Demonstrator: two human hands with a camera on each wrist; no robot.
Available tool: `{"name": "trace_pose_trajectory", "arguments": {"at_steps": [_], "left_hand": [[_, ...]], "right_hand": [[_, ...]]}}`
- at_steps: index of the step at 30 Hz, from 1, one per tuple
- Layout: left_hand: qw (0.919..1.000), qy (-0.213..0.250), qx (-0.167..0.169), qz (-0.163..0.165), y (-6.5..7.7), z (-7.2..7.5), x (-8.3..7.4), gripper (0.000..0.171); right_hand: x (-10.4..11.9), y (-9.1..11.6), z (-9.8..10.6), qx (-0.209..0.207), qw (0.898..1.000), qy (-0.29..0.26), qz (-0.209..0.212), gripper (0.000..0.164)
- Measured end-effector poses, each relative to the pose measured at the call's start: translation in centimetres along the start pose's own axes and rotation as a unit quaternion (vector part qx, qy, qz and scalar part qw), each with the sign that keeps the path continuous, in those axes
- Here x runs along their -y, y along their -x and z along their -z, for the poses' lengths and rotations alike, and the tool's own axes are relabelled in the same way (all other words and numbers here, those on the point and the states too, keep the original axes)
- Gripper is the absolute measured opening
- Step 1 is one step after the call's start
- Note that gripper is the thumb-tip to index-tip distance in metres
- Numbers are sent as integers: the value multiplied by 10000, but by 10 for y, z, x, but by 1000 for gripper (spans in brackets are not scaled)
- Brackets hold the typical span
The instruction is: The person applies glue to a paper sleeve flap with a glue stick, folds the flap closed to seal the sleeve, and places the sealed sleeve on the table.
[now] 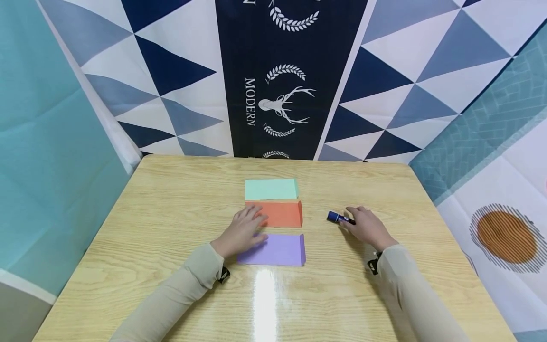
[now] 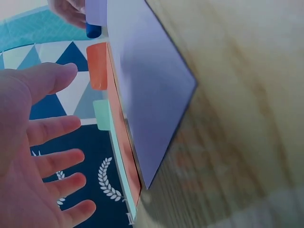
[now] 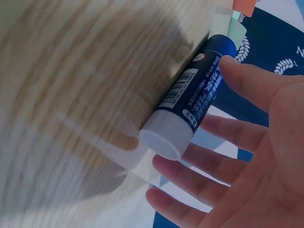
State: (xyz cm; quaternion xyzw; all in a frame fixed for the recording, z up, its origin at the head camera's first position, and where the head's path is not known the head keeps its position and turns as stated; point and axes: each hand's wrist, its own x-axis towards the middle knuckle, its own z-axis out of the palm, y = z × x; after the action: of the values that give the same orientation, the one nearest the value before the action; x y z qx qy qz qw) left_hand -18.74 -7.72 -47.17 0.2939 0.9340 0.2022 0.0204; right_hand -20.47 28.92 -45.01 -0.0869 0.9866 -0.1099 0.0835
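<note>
Three envelopes with flaps at their right ends lie in a column: a mint green envelope [image 1: 270,189] at the back, an orange envelope [image 1: 284,214] in the middle and a purple envelope [image 1: 278,251] nearest me. My left hand [image 1: 242,232], fingers spread, is over the left part of the orange and purple envelopes and holds nothing. To their right, a dark blue glue stick [image 3: 194,90] with a barcode label and a white end lies on its side. My right hand [image 1: 368,228] is at it, thumb and loosely extended fingers on either side; whether they touch it is unclear.
The wooden table [image 1: 171,199] reflects a bright streak of light near its front. Behind it hangs a patterned cloth [image 1: 278,104] with triangles and a deer print. More cloth hangs along the left and right sides.
</note>
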Motion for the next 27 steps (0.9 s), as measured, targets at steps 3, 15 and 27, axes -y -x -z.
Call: {"name": "trace_pose_trajectory", "arguments": {"at_steps": [3,15,27], "left_hand": [[10000,18,70,-46,3,0,-2,57],[9992,-82,144,-373,9,-4,-4,46],[9974,-108,461,-536,13,-4,-9,48]], "right_hand": [[0,1,-2,-61,10000,-18,50,59],[-1,4,-6,-212,9997,-32,82,52],[0,3,-8,-250,9996,-113,52,49]]}}
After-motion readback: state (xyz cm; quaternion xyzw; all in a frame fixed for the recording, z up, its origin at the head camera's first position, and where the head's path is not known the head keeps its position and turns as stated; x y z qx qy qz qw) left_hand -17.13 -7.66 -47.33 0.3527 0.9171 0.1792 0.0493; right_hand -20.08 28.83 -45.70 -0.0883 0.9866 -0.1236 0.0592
